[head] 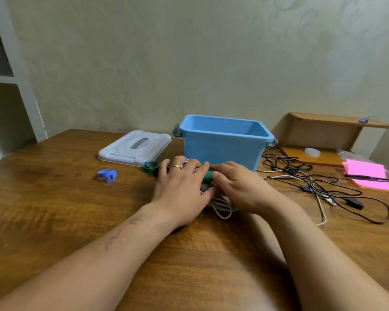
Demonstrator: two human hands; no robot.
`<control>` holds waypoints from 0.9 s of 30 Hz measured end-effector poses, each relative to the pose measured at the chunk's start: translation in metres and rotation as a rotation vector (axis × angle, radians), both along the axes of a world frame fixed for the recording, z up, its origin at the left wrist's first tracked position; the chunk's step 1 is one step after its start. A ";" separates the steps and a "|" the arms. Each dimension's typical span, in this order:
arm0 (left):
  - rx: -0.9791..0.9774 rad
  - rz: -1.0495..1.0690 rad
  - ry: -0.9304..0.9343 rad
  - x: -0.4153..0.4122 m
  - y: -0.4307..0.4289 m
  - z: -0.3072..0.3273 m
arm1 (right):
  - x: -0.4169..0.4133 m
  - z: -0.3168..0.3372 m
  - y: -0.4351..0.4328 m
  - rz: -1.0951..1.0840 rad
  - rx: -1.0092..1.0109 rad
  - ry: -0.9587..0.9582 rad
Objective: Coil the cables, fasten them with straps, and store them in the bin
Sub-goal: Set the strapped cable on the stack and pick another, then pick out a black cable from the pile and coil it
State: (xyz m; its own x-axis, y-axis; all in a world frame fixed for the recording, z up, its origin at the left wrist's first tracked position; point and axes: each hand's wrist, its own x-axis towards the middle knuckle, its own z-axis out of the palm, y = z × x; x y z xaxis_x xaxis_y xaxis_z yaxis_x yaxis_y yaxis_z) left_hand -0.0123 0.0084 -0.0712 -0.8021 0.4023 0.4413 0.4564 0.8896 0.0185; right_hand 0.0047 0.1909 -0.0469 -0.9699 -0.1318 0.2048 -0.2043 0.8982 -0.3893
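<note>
My left hand [180, 187] and my right hand [238, 187] were close together on the wooden table [54, 198], just in front of the blue bin [222, 142]. Both hands pressed down on a coil of white cable [222, 206]. A green strap [208, 176] sat across the top of the coil, and my fingers from both sides were touching it. My left hand lay flat over the coil with its fingers bent a little. My right thumb was on the strap. I could not tell if the strap was closed all the way round.

The bin stood open, and I could see nothing in the part of it that showed. Its white lid [135, 148] lay flat on the table to the left of the bin. Another green strap [151, 168], rolled up, sat by the bin's front left corner. A blue strap [107, 174] lay further left of the bin. To the right of the bin was a messy pile of black cables [312, 182], not coiled yet. Further right of the bin lay pink sticky notes [368, 176] with a pen [368, 178] on top
</note>
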 end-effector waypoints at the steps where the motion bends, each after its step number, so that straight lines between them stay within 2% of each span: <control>1: -0.003 0.003 -0.003 0.000 0.000 -0.001 | 0.000 -0.001 -0.001 -0.013 0.021 0.009; 4: 0.015 0.006 0.023 0.004 0.000 -0.004 | 0.004 -0.005 -0.006 -0.054 -0.002 0.058; 11: 0.136 -0.047 0.115 0.011 -0.002 -0.002 | 0.018 0.015 0.004 -0.162 -0.272 0.175; 15: 0.191 -0.115 0.165 0.015 -0.002 -0.003 | 0.039 0.010 0.035 -0.213 -0.276 0.242; 23: 0.471 -0.349 0.365 0.024 0.020 0.019 | 0.060 0.018 0.119 -0.421 -0.431 0.368; 27: 0.661 -0.418 0.273 0.031 0.061 0.040 | 0.052 0.028 0.146 -0.505 -0.512 0.414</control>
